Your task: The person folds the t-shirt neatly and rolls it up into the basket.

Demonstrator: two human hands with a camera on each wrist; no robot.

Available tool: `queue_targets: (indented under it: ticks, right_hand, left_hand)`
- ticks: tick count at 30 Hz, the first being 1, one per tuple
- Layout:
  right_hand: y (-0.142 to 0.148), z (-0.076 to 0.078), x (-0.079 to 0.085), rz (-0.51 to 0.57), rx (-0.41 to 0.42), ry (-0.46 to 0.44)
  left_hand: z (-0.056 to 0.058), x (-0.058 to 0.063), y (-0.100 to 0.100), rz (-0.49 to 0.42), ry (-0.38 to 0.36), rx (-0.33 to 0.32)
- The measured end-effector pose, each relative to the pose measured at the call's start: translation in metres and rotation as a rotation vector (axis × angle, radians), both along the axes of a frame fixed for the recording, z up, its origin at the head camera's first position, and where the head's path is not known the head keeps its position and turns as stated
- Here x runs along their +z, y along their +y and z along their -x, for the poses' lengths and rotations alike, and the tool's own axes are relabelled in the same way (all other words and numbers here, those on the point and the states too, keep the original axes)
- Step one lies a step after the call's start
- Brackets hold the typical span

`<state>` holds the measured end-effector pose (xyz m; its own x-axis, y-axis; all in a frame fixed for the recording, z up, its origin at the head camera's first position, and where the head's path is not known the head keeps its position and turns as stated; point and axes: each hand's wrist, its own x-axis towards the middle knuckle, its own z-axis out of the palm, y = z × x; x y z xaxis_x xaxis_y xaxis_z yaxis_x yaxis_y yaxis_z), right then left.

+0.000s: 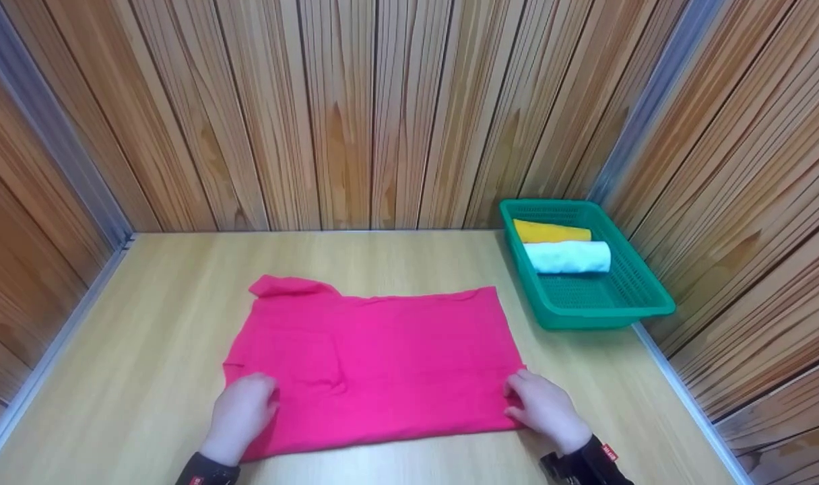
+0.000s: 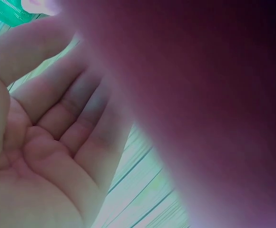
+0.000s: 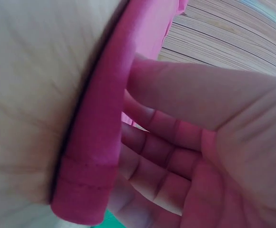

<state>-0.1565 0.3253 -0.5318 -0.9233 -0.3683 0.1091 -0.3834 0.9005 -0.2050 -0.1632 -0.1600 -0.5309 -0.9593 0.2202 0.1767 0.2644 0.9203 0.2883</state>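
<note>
A pink garment (image 1: 409, 350), which looks like a shirt, lies spread in a rough rectangle on the table. Its upper left corner is bunched, and small creases show on the left part. My left hand (image 1: 243, 411) rests at its left side near the front. In the left wrist view the fingers of that hand (image 2: 57, 128) extend, their tips hidden by blurred pink cloth. At the right edge my right hand (image 1: 544, 407) touches the cloth. The right wrist view shows the thumb (image 3: 176, 90) against the pink fabric (image 3: 95, 147), with the fingers loosely bent beside it.
A green plastic basket (image 1: 605, 312) stands at the back right, against the wall. Inside it are a yellow cloth (image 1: 551, 232) and a light blue rolled cloth (image 1: 568, 257). Wood-panelled walls (image 1: 342, 121) enclose the table (image 1: 153, 323) at the back and sides.
</note>
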Motion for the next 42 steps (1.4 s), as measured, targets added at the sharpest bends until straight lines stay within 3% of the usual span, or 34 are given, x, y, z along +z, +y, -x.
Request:
queue_targets:
  ticks: [6,10,15,21,24,30,37,42]
  right_hand:
    - [0.001,0.004,0.006,0.029,0.008,-0.077]
    - [0.006,0.014,0.012,0.061,0.015,-0.155]
    - [0.012,0.038,0.017,0.108,-0.036,-0.199]
    - [0.013,0.072,0.021,0.101,-0.089,-0.104]
    - [0.010,0.087,0.021,0.098,-0.100,-0.067]
    - [0.004,0.111,0.017,0.086,-0.145,-0.038]
    - [0.002,0.137,0.010,0.098,-0.197,-0.005]
    - [0.003,0.150,0.009,0.137,-0.258,-0.040]
  left_hand:
    - [0.003,0.001,-0.004,-0.013,0.015,-0.037]
    - [0.013,0.004,-0.013,-0.042,-0.013,-0.074]
    - [0.037,0.020,-0.023,-0.050,-0.117,-0.046]
    - [0.069,0.040,-0.032,-0.092,-0.057,-0.027]
    - [0.085,0.045,-0.036,-0.099,-0.073,0.009]
    - [0.109,0.046,-0.038,-0.125,-0.129,0.066]
    - [0.130,0.037,-0.038,-0.168,-0.097,0.148]
    - [0.141,0.033,-0.038,-0.206,-0.112,0.172]
